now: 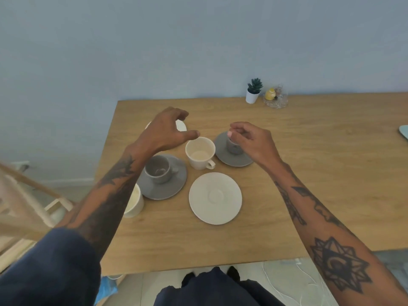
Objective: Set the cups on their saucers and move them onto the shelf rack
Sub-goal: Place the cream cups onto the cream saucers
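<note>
My right hand (249, 140) is curled over the rim of a small grey cup (233, 148) that stands on a grey saucer (223, 159). My left hand (167, 131) hovers open above a white saucer (182, 125) at the back left, its thumb close to the rim of a cream cup (199, 152) standing on the bare table. Another grey cup (157, 168) sits on its grey saucer (167, 188). An empty white saucer (215, 197) lies nearer to me. A second cream cup (135, 202) is partly hidden behind my left forearm.
A wooden shelf rack (26, 195) stands left of the wooden table (309, 173). At the table's back edge are a small potted plant (252, 93) and a glass dish (276, 99) with a yellow object. A pale blue item (404, 131) shows at the right edge.
</note>
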